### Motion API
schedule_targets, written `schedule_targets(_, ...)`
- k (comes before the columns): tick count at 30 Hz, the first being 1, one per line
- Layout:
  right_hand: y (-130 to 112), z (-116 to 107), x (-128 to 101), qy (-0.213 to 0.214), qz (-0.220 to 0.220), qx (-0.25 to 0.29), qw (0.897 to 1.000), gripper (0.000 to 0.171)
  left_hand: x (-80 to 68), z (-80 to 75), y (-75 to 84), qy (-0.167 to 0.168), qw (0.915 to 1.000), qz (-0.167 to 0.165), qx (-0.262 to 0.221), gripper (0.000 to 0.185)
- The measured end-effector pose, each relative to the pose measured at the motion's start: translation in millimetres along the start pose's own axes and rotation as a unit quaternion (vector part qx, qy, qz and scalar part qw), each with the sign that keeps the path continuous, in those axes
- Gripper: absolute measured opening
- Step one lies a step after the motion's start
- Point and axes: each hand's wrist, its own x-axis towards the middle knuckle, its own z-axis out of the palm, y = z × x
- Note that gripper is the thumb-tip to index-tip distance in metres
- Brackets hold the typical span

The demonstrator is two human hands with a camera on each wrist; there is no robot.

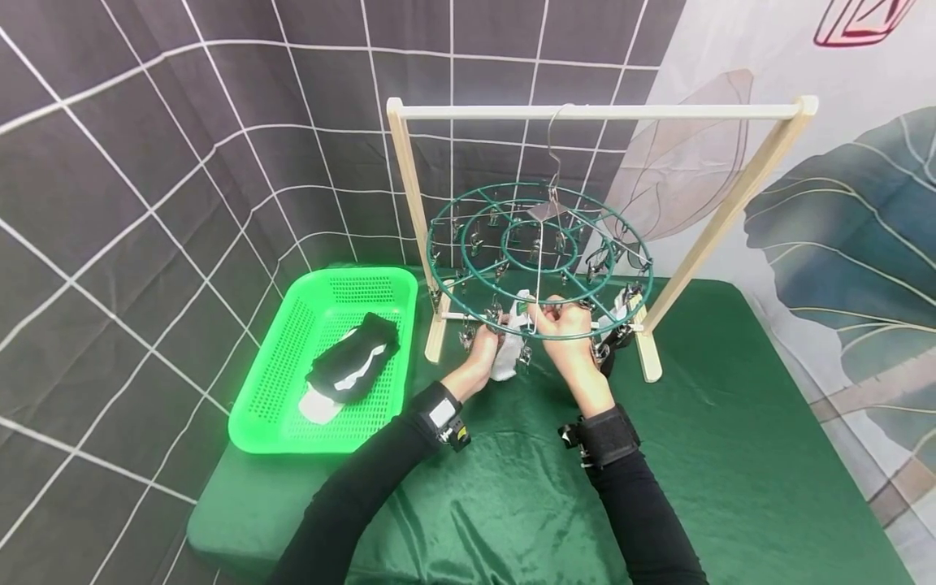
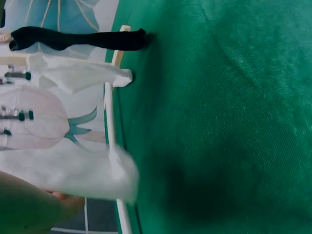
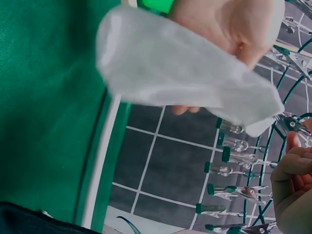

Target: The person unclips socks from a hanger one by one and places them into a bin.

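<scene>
A round green clip hanger (image 1: 537, 244) hangs by a wire hook from a wooden rack (image 1: 600, 111). My left hand (image 1: 486, 341) grips a white sock (image 1: 506, 357) just below the hanger's near rim; the sock (image 3: 185, 73) also fills the right wrist view, with my left hand (image 3: 229, 24) above it. The curled fingers of my right hand (image 1: 559, 313) pinch a metal clip (image 3: 291, 124) at the rim, beside the sock's top end. A white sock (image 2: 78, 73) and a black sock (image 2: 73, 39) hang from clips further round.
A bright green basket (image 1: 256, 431) stands at the left on the green tablecloth (image 1: 717, 455), with a black sock (image 1: 354, 357) and a white sock (image 1: 318, 404) in it. The rack's feet stand behind my hands. A grid-patterned backdrop closes the back and left.
</scene>
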Motion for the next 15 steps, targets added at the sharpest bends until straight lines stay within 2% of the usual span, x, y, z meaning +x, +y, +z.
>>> schedule_targets(1,0,0,0,-0.001,0.0,-0.001,1.0,0.041,-11.5,3.5,14.8,-0.003,1.0,0.0,-0.005,0.044)
schedule_targets(2,-1,0,0,-0.002,-0.001,-0.006,1.0,0.042,-23.3,6.9,30.8,-0.003,0.9998,-0.019,-0.001,0.044)
schedule_targets(5,-1,-1,0,0.002,-0.018,-0.008,1.0,0.043,-37.0,11.3,43.8,0.0,0.9992,-0.039,0.004,0.046)
schedule_targets(9,-1,-3,1,0.013,-0.044,-0.008,0.999,0.042,-43.0,13.0,49.0,-0.001,0.9995,-0.032,-0.005,0.043)
schedule_targets(15,-1,-4,1,0.019,-0.056,0.0,0.998,0.04,-40.8,10.4,47.9,-0.017,0.9993,-0.022,-0.024,0.046)
